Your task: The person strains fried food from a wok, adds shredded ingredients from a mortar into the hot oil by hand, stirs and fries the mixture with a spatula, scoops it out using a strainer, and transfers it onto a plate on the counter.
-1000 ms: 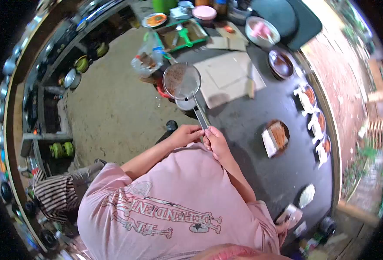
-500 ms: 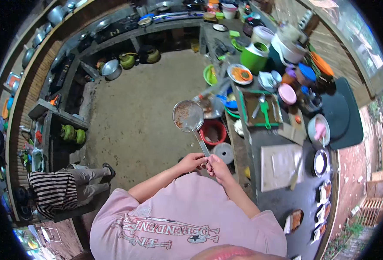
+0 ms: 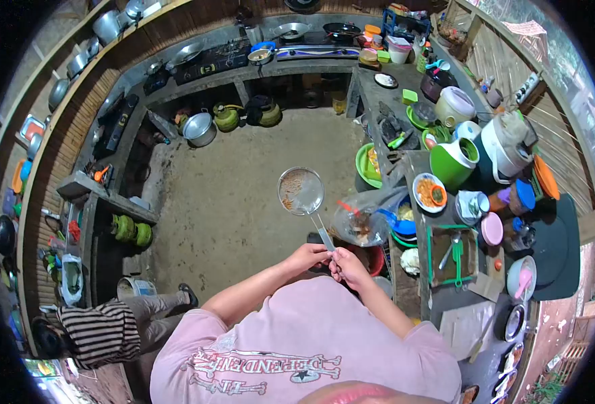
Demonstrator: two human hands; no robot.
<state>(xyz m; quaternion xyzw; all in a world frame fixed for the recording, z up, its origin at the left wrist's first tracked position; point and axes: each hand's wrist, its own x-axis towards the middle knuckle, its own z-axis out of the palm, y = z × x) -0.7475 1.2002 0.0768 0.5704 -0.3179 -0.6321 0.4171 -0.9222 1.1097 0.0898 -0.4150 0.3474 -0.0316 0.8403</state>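
Note:
A round mesh strainer [image 3: 304, 195] is held out in front of my body, over the floor. Brown bits lie in its mesh, mostly on the left side. Its flat metal handle points back toward my chest. My right hand [image 3: 348, 263] is closed around the end of that handle. Against the handle's left side, my left hand [image 3: 309, 258] is closed too, its fingertips meeting the right hand; some fingers are hidden. Just right of the strainer hangs a clear plastic bag [image 3: 359, 223] with dark contents. A red bucket [image 3: 376, 260] shows partly behind my right hand.
To the right runs a counter with a green-edged tray [image 3: 437, 277], a plate of orange food [image 3: 421, 200], a green jug [image 3: 451, 165] and a white board [image 3: 460, 328]. Stoves [image 3: 216, 67] line the back. A person in a striped shirt [image 3: 102, 333] is at lower left.
My view has swung right and up, so the back stoves show more fully. Both hands still hold the strainer in front of me, with the brown bits in it.

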